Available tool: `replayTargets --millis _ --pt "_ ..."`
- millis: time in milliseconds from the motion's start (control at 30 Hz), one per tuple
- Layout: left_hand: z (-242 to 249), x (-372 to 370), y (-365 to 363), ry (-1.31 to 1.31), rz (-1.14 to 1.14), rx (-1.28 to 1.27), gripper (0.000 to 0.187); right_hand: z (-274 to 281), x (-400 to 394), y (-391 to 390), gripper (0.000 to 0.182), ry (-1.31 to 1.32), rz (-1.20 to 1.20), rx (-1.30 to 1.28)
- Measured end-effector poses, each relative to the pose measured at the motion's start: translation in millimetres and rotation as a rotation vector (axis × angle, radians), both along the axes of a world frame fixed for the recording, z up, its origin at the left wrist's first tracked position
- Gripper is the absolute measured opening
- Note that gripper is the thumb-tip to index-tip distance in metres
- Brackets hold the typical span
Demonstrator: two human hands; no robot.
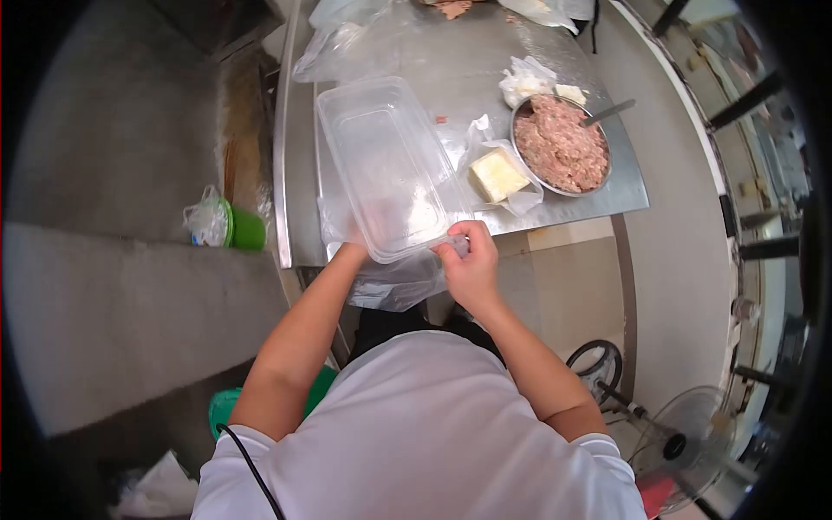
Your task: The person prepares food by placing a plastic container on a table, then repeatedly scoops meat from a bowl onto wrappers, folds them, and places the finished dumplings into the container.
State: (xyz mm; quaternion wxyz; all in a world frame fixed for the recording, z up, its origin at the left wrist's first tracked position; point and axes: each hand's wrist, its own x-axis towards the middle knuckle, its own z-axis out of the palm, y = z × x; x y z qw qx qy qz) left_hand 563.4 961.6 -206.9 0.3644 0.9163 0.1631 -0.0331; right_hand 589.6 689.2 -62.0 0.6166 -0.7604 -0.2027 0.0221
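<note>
A clear plastic container [381, 147], rectangular, lies slanted over the near-left part of the steel table. Below its near end hangs a thin clear plastic bag [394, 290], which spreads under the container and over the table edge. My right hand [471, 273] pinches the bag between thumb and fingers at the container's near right corner. My left hand [354, 251] reaches in beneath the container's near left side; its fingers show only as a blur through the plastic, so their grip is hidden.
To the right, a metal bowl of minced meat [563, 143] holds a metal utensil [611, 113]. Beside it, a pale yellow block [500, 176] rests on open wrapping. More plastic bags [338, 39] lie at the back. A green bucket [247, 230] stands left, a fan [680, 442] lower right.
</note>
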Motion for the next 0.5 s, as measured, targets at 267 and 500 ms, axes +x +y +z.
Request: replayTargets --millis 267,500 --pt "73.4 -52.2 -33.5 -0.080 0.484 -1.229 0.030 -41.8 2.8 3.3 0.030 -0.012 0.085 -0.113" --pt "51.8 -55.4 -51.0 -0.310 0.816 -1.600 0.032 -39.7 12.0 17.3 0.031 0.012 0.099 -0.201"
